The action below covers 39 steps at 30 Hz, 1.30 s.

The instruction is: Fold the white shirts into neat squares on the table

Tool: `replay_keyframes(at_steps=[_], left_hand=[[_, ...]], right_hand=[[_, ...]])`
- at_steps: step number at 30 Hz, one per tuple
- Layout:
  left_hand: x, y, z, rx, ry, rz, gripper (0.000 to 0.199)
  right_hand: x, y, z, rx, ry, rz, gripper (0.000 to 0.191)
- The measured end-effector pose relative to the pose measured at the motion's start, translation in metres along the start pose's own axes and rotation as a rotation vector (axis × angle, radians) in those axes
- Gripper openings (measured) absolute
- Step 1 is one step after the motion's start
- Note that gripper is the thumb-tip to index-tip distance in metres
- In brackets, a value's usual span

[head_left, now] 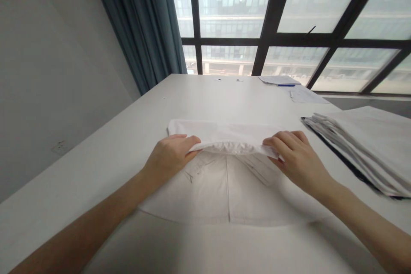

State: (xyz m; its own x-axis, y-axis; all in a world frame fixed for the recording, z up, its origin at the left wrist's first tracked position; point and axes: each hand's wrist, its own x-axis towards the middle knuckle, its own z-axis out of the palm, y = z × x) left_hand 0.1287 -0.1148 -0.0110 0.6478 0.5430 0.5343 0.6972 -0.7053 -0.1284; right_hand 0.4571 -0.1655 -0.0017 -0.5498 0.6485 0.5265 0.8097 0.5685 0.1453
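Note:
A white garment (208, 197) lies on the white table in front of me. It has a gathered elastic band (236, 147) across its middle and a straight seam running down from the band. Pocket-like stitching shows on both sides of that seam. My left hand (171, 152) pinches the left end of the band between thumb and fingers. At the right end, my right hand (290, 154) grips the band the same way, fingers curled over the top. Beyond the band, a flat white section of cloth (221, 129) extends away from me.
To the right, a stack of folded white cloth (375, 141) rests on a dark layer. Papers (279, 80) and a blue pen (285, 85) lie at the table's far right. Behind the table (199, 98) are a blue curtain (146, 21) and dark-framed windows. A grey wall stands left.

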Motion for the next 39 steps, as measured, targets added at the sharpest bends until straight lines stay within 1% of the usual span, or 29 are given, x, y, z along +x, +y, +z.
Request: replay_keyframes(at_steps=[2, 3, 5, 6, 8, 10, 12, 14, 17, 20, 24, 26, 27, 28, 30, 32, 34, 36, 37, 39], left_hand=[[-0.011, 0.004, 0.000, 0.031, 0.042, 0.153, 0.023], [-0.020, 0.007, 0.001, 0.034, 0.042, 0.227, 0.024], [-0.039, 0.016, 0.003, 0.034, 0.010, 0.324, 0.029], [-0.047, 0.021, 0.003, 0.035, -0.016, 0.344, 0.031], [-0.060, 0.027, 0.005, 0.025, -0.063, 0.351, 0.033], [-0.067, 0.028, 0.006, -0.016, -0.113, 0.333, 0.034], [-0.071, 0.022, 0.008, -0.097, -0.180, 0.309, 0.038], [-0.074, 0.010, 0.010, -0.186, -0.263, 0.267, 0.046], [-0.083, -0.012, 0.012, -0.267, -0.391, 0.161, 0.061], [-0.092, -0.031, 0.009, -0.301, -0.460, 0.030, 0.066], [-0.098, -0.045, 0.000, -0.361, -0.451, -0.096, 0.060], [-0.098, -0.048, -0.004, -0.443, -0.468, -0.166, 0.057], [-0.098, -0.049, -0.005, -0.494, -0.465, -0.225, 0.054], [-0.096, -0.049, -0.004, -0.544, -0.441, -0.304, 0.050], [-0.093, -0.048, -0.001, -0.629, -0.335, -0.504, 0.044], [-0.090, -0.046, 0.004, -0.700, -0.198, -0.709, 0.046], [-0.087, -0.044, 0.008, -0.765, -0.106, -0.878, 0.053], [-0.086, -0.042, 0.009, -0.834, -0.085, -0.987, 0.058], [-0.086, -0.041, 0.009, -0.868, -0.102, -1.012, 0.059], [-0.086, -0.039, 0.007, -0.929, -0.163, -1.021, 0.058]], right_hand=[[-0.009, -0.004, 0.001, -0.008, -0.033, -0.085, 0.016], [-0.016, -0.007, 0.002, 0.016, -0.065, -0.129, 0.019], [-0.032, -0.014, 0.004, 0.089, -0.143, -0.193, 0.024], [-0.040, -0.017, 0.005, 0.130, -0.180, -0.207, 0.025], [-0.052, -0.022, 0.006, 0.206, -0.252, -0.205, 0.025], [-0.060, -0.023, 0.007, 0.263, -0.319, -0.176, 0.022], [-0.065, -0.022, 0.009, 0.315, -0.385, -0.123, 0.024], [-0.068, -0.017, 0.009, 0.368, -0.447, -0.043, 0.033], [-0.073, -0.006, 0.010, 0.438, -0.536, 0.102, 0.042], [-0.081, 0.011, 0.008, 0.481, -0.578, 0.232, 0.041], [-0.095, 0.036, 0.002, 0.506, -0.510, 0.342, 0.038], [-0.100, 0.046, -0.001, 0.545, -0.470, 0.401, 0.038], [-0.102, 0.050, -0.002, 0.568, -0.444, 0.455, 0.038], [-0.104, 0.053, -0.003, 0.591, -0.411, 0.529, 0.039], [-0.105, 0.056, -0.001, 0.637, -0.345, 0.706, 0.043], [-0.105, 0.056, 0.003, 0.681, -0.312, 0.873, 0.050], [-0.105, 0.054, 0.010, 0.724, -0.313, 0.996, 0.059], [-0.104, 0.051, 0.015, 0.759, -0.296, 1.084, 0.067], [-0.104, 0.049, 0.017, 0.783, -0.285, 1.107, 0.068], [-0.101, 0.046, 0.019, 0.840, -0.280, 1.109, 0.066]])
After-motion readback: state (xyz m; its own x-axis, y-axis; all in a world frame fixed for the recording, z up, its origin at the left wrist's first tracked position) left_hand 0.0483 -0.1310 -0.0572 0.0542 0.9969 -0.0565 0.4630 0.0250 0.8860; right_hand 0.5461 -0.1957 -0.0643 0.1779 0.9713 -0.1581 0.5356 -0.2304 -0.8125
